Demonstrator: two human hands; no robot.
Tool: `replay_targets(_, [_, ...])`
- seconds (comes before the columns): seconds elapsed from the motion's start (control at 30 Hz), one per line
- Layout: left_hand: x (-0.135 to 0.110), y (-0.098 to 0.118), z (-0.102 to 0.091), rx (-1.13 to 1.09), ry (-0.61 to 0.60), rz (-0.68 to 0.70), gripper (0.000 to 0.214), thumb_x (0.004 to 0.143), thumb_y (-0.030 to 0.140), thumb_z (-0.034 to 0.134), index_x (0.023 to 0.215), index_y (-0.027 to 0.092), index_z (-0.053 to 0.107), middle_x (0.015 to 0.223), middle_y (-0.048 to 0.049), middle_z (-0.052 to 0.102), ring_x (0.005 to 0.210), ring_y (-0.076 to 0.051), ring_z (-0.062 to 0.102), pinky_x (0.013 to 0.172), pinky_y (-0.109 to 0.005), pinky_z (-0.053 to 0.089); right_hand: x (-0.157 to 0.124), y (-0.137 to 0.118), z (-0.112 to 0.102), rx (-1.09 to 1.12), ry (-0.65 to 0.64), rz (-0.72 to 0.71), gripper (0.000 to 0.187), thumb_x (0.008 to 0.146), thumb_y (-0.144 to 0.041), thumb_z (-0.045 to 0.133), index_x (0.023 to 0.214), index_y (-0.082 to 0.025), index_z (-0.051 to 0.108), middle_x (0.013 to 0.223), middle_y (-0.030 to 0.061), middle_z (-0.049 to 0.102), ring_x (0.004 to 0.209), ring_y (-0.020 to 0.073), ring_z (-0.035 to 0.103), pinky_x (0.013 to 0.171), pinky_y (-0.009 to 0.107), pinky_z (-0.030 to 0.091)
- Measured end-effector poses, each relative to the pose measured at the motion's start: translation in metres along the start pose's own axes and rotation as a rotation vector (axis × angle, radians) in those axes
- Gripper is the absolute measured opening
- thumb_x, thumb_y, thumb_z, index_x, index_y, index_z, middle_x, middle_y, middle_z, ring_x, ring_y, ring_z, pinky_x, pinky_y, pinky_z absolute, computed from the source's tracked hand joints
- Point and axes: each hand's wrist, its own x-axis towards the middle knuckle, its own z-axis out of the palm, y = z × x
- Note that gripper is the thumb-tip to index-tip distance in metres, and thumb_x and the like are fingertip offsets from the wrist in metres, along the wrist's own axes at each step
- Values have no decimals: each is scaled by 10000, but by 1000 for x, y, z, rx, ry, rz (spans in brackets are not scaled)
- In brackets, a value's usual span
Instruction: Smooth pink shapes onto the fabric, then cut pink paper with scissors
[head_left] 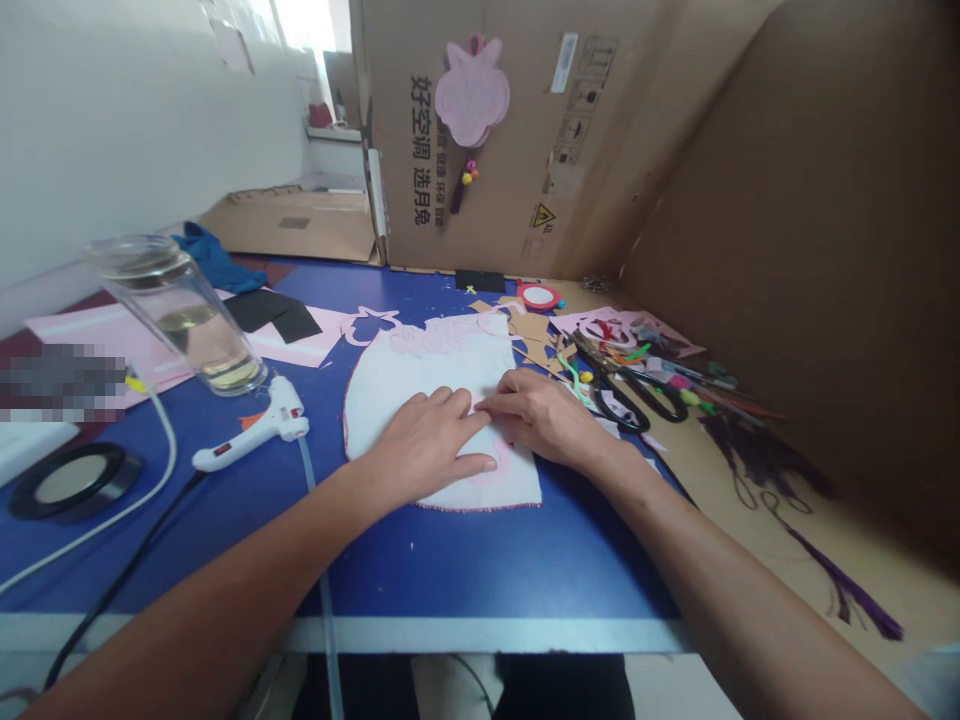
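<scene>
A white sheet [373, 392] with a curved, reddish edge lies flat on the blue table; it looks like cloth. My left hand [429, 440] rests on its middle, fingers together and thumb stretched out. From the right, my right hand [541, 415] bends its fingers down onto the same spot, fingertips close to those of my left. Part of a small pink piece [501, 458] shows on the sheet beneath my hands; the rest is covered. Whether my right fingers pinch it is hidden. Pink cut-out felt [427, 338] lies across the sheet's far edge.
On the left are a white glue gun [259, 430], a glass jar [199, 330] with liquid, black tape [75, 482] and cables. Black-handled scissors [626, 385], scraps and purple tassels [840, 570] lie right. Cardboard walls [525, 200] stand behind; a pink ornament [472, 95] hangs there.
</scene>
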Motion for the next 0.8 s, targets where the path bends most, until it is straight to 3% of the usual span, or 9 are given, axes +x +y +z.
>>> replay_targets(0.17, [0,-6,0,-97,28,-10,355,1132,406,581,1398,225,732,1218,-113,745,1142,-319,681,939,-450,544,0,-1,0,-30,-2,11,271,1043,-94,668,1122,-224,892,970,93,707,896,231,621,787,340,441])
replay_targets(0.33, [1,-14,6,-263,101,-52,422,1082,182,487,1400,241,758,1197,-103,784,1184,-305,697,1002,-470,577,0,2,2,-53,-3,2,295,1008,-51,675,1090,-237,889,975,87,713,889,223,611,788,334,428])
replay_targets(0.53, [2,-21,4,-434,174,-141,429,1071,167,472,1355,239,785,1240,-88,794,1209,-279,724,1036,-450,575,0,1,3,-56,-4,19,382,1008,-34,666,1220,-254,894,1001,91,731,911,225,630,800,334,439])
replay_targets(0.8, [6,-36,0,-740,346,-358,406,994,143,523,1264,197,822,1097,-76,833,1011,-230,764,957,-396,598,0,1,2,-51,-9,14,356,999,-51,686,1203,-253,897,1000,89,731,894,226,623,794,337,435])
